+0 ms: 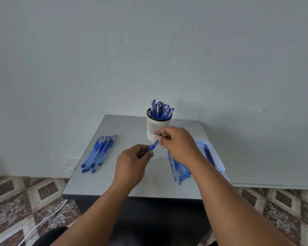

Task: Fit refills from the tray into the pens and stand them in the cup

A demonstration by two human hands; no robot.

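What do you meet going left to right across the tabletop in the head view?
Bundle of pens → left hand → pen held between both hands → right hand → tray with refills. The cup and loose pen parts overlap the hands, so I left them out.

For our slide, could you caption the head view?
Both hands hold a pen before the cup.
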